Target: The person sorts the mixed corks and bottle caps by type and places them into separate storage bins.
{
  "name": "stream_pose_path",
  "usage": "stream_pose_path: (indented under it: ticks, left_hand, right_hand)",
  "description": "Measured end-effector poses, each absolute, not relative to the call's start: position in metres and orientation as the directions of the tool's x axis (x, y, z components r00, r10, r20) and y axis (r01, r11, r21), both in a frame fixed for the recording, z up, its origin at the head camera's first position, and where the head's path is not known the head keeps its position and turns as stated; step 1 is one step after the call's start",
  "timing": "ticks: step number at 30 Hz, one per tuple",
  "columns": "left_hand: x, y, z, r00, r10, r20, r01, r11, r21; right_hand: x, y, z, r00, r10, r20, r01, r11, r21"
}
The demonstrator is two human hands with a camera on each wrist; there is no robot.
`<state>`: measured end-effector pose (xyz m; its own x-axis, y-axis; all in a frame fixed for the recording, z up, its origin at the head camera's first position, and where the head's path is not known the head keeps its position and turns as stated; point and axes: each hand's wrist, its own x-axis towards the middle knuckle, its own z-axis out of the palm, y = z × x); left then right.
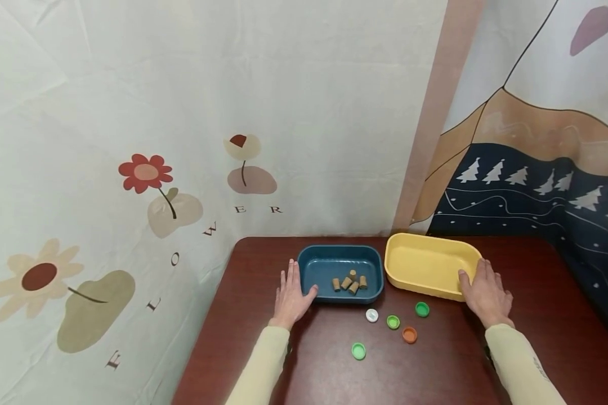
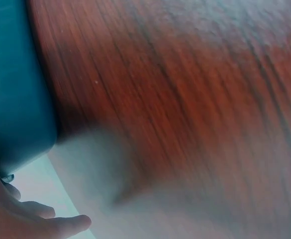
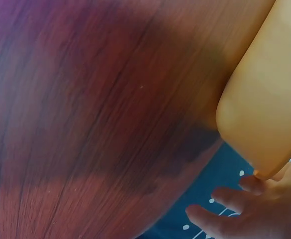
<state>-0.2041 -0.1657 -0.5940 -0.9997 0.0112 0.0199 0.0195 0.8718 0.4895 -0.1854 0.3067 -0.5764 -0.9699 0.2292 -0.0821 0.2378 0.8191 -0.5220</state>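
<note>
Two pale-yellow sleeves reach up from the bottom of the head view onto the dark red desk [image 1: 537,270]. Just beyond them five bottle caps [image 1: 393,322] lie loose on the desk, three green, one white, one orange, none yet in a tray. The left hand [image 1: 291,295] lies flat, its grip wide and holding nothing, with the thumb touching the near left corner of the blue tray [image 1: 324,260], where five corks [image 1: 351,282] already sit in a cluster. The right hand [image 1: 485,293] is likewise flat and holds nothing, its fingertips against the near right corner of the yellow tray [image 1: 410,250], which has nothing in it. So the corks look sorted and the caps remain. The wall cloth [image 1: 106,112] behind reads "FLOWER" in spaced letters.
</note>
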Motion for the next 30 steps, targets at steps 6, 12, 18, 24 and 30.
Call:
stream_pose_path:
  ticks: [6, 12, 18, 24, 30]
  left_hand:
    - [-0.202, -0.175, -0.593, -1.000, -0.004, 0.026, 0.010, 0.868, 0.497]
    - [-0.203, -0.183, -0.593, -1.000, -0.011, 0.025, 0.003, 0.867, 0.498]
    - [-0.203, -0.187, -0.593, -1.000, -0.016, 0.024, -0.002, 0.863, 0.505]
    - [-0.202, -0.188, -0.586, -0.995, -0.003, 0.101, 0.049, 0.865, 0.499]
    - [-0.195, -0.182, -0.574, -0.953, 0.072, 0.295, 0.210, 0.857, 0.471]
  right_hand:
    - [-0.182, 0.307, -0.579, -0.981, 0.180, -0.075, 0.192, 0.829, -0.526]
    - [-0.180, 0.301, -0.580, -0.988, 0.144, -0.063, 0.155, 0.836, -0.526]
    - [-0.179, 0.293, -0.581, -0.988, 0.137, -0.069, 0.152, 0.830, -0.537]
    - [-0.178, 0.290, -0.579, -0.987, 0.141, -0.081, 0.162, 0.819, -0.550]
    - [-0.179, 0.290, -0.578, -0.986, 0.145, -0.082, 0.166, 0.817, -0.552]
